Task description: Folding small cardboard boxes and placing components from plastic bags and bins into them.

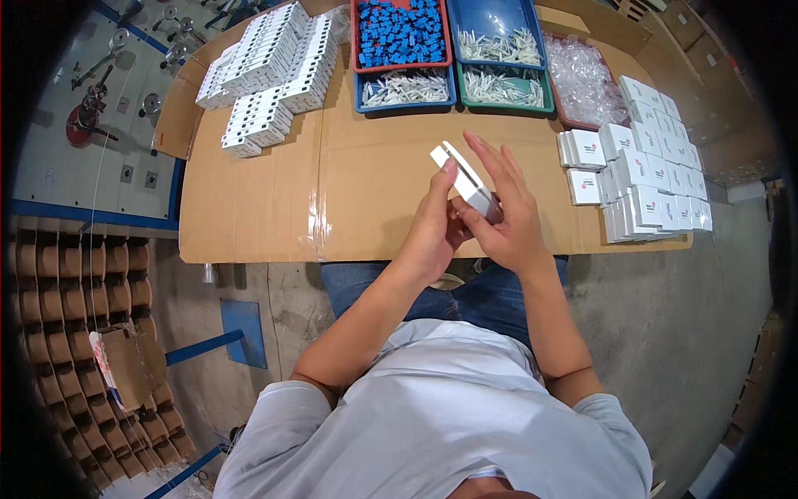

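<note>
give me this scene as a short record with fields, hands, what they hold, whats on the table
surface: cardboard sheet covering the table
left hand: left hand grips the small white box from its left side
right hand: right hand under and behind the box, fingers spread
held item: small white box, flap open, tilted
far left: stacks of white parts
far middle: red tray of blue pieces; blue trays of white pieces
right: pile of clear bags; rows of closed white boxes
</note>
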Tool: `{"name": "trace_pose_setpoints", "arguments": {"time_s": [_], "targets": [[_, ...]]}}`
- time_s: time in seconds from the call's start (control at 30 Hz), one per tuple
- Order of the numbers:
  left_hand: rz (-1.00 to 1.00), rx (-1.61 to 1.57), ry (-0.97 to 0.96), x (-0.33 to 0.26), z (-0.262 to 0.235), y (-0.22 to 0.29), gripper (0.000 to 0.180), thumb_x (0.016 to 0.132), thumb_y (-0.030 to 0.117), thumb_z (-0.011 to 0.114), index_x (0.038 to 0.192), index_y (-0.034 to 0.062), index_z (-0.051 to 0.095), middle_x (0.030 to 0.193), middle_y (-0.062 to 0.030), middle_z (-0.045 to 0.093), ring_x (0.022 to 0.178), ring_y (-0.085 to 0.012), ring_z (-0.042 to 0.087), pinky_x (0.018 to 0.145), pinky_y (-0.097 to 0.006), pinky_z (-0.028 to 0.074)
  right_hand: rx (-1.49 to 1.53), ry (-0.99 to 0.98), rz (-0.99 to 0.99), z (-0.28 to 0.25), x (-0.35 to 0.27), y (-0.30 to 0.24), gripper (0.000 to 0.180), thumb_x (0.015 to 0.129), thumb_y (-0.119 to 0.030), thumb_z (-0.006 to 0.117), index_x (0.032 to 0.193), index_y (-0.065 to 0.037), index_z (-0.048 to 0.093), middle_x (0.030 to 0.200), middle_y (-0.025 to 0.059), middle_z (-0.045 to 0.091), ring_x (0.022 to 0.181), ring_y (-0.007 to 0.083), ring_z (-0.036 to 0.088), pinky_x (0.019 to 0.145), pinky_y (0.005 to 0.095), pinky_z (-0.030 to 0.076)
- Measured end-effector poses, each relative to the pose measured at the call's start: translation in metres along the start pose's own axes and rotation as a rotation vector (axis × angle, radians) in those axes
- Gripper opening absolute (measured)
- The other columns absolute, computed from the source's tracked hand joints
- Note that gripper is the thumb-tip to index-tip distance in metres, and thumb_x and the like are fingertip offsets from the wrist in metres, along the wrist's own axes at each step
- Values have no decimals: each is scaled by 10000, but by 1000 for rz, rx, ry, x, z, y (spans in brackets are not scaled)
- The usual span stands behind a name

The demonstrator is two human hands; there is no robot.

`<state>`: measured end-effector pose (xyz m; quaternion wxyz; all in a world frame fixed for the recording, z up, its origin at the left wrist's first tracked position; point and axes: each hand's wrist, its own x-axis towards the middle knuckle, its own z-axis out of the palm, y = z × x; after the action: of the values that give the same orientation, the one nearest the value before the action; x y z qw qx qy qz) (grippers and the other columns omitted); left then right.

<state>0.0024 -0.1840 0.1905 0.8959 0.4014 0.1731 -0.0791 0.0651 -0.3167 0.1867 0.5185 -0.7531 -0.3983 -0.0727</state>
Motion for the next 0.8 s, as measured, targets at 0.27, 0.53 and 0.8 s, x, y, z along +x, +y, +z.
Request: {"name": "trace_pose_setpoints", "arguments": {"time_s": [0.27, 0.53, 0.8], "targets": [[158, -87, 87, 15, 5, 12, 660, 991, 687, 485, 1339, 131, 554, 1114, -44, 674, 964, -143, 686, 842, -297, 557, -122, 23, -118, 18, 29, 1, 607, 871, -116, 683, 1459, -71, 541, 1406, 135, 623, 1278, 321, 603, 1196, 585, 265], [286, -133, 89, 12, -8, 48, 581, 1014, 589, 495, 1365, 127, 509, 1156, -49, 660, 1017, -169, 683, 894, -334, 564, -142, -80, -171, 18, 61, -23, 687, 830, -140, 755, 1475, -68, 531, 1455, 131, 589, 1365, 320, 541, 1221, 581, 206], [686, 62, -73, 23, -15, 68, 837, 846, 183, 760, 1524, 56, 287, 1449, -166, 513, 1287, -268, 563, 1079, -410, 466, 455, -115, 102, -35, 89, -17, 634, 889, -72, 737, 1476, -10, 504, 1438, 128, 599, 1328, 245, 566, 1140, 382, 413]]}}
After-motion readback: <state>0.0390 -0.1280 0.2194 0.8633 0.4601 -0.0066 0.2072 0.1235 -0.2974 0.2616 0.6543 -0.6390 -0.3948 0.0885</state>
